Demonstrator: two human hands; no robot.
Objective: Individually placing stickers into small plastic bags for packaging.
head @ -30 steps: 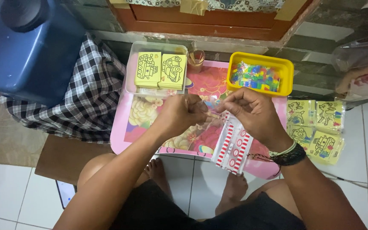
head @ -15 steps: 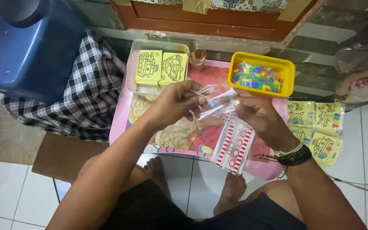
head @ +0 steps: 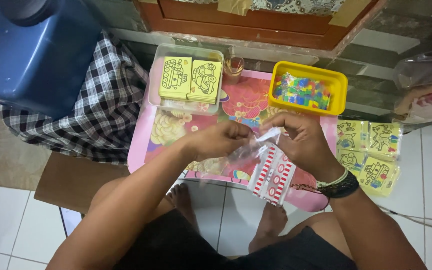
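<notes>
Seen from above, a seated person's left hand and right hand meet over a low pink table with a glossy floral top, both pinching a small, crinkled clear plastic bag held just above the tabletop between them. The left hand's fingers are curled closed on the bag's left edge; the right hand's fingertips grip its upper right corner. What the bag contains cannot be made out. A stack of red-and-white striped paper header cards lies flat at the table's near edge, directly below the bag and partly under the right hand. A beaded and dark woven bracelet circles the right wrist.

At the table's far side sit a clear rectangular plastic tray holding two stacks of square yellow cards printed with black line drawings, a small translucent cup of thin sticks, and a bright yellow rectangular plastic tub filled with small multicoloured packets. Finished glossy packets of yellow picture cards lie on the white tiled floor to the right. To the left, a black-and-white checked cloth drapes beside a large blue plastic container.
</notes>
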